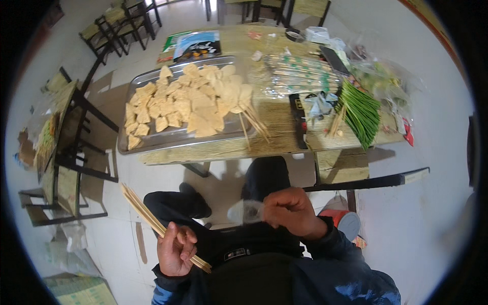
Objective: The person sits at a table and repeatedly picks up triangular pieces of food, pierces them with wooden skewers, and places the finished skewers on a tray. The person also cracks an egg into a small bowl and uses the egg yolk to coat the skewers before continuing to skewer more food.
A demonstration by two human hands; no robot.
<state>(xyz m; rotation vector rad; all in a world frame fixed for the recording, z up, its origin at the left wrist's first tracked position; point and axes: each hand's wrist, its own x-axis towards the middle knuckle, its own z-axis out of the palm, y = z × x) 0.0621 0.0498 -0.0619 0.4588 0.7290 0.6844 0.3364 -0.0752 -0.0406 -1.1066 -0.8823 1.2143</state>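
Note:
My left hand [177, 249] is closed around a bundle of thin bamboo skewers [143, 209], which slants up and to the left above my lap. In front of my right thigh, my right hand [291, 213] pinches a thin translucent piece [249, 211], too blurred to name with certainty. Beyond my knees, a shallow metal tray [181, 142] on the table bears many pale yellow, torn-looking food pieces [179, 108]. At the tray's right end lie thin pale slices [230, 82], and several skewers [256, 122] stick out over the rim there.
On the wooden table [274, 148] are plastic-wrapped skewers [305, 74], a bundle of green chives [358, 114], a black packet [298, 120] and a blue-and-black food bag [198, 45]. A red bucket [339, 221] stands right of me. Another table [57, 103] with chairs is at left.

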